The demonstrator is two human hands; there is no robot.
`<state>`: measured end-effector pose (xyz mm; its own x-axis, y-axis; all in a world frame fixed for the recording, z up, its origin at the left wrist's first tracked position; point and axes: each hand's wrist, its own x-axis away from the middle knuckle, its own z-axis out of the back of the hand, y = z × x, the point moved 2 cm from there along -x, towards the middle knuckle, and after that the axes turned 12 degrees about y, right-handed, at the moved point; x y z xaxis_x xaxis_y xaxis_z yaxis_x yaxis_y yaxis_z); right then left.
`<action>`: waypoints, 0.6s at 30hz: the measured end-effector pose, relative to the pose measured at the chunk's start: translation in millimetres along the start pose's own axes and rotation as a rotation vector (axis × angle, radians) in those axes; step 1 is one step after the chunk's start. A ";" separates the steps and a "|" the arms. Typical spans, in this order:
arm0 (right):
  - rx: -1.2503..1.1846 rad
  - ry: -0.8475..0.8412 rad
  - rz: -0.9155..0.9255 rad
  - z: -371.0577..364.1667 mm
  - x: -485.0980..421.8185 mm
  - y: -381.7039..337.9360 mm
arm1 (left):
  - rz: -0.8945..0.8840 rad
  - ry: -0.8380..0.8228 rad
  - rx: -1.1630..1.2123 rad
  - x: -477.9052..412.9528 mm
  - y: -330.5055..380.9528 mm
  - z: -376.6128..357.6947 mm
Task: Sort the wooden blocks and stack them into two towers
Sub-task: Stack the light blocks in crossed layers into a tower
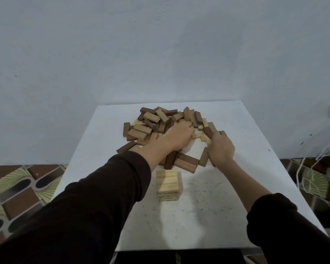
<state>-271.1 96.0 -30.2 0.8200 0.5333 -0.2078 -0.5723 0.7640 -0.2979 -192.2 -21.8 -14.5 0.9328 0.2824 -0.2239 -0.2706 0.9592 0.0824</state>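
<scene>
Left hand [179, 136] buries curled fingers in the block pile [151, 124]; I cannot tell whether it grasps anything. Right hand [221, 147] grips 1 dark block [208, 131], long axis slanting away-left. 1 pale tower [168, 184] stands nearer on the table [236, 206], top blocks lying left-right. The pile's blocks overlap too much to count.

left sleeve [74, 197]: dark brown, long, loose | right sleeve [286, 225]: same cloth, cuff bunched | left hand [179, 136], right hand [221, 147]: bare
</scene>
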 end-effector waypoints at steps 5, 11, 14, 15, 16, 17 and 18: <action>0.094 -0.047 -0.026 -1.5 -9.1 -5.4 | 0.049 -0.024 -0.080 -20.5 1.9 -12.4; 0.116 -0.074 -0.032 -1.3 -15.4 -11.3 | 0.196 -0.016 -0.128 -38.5 11.1 -13.8; 0.103 -0.071 -0.058 -1.3 -15.8 -11.1 | 0.233 0.004 -0.147 -42.6 14.1 -14.6; 0.095 -0.064 -0.068 -0.9 -16.0 -10.6 | 0.262 0.012 -0.125 -43.0 14.2 -14.1; 0.084 -0.061 -0.081 -0.2 -16.2 -9.9 | 0.295 0.017 -0.097 -42.8 13.6 -13.3; 0.072 -0.061 -0.094 0.2 -16.7 -8.8 | 0.324 0.022 -0.053 -42.9 12.1 -13.2; 0.059 -0.064 -0.107 0.8 -16.9 -7.9 | 0.353 0.023 0.000 -42.6 10.3 -12.6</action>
<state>-280.4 81.2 -23.5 0.8757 0.4685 -0.1170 -0.4823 0.8367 -0.2594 -237.7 -23.7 -16.3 0.7764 0.5965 -0.2035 -0.5749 0.8026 0.1589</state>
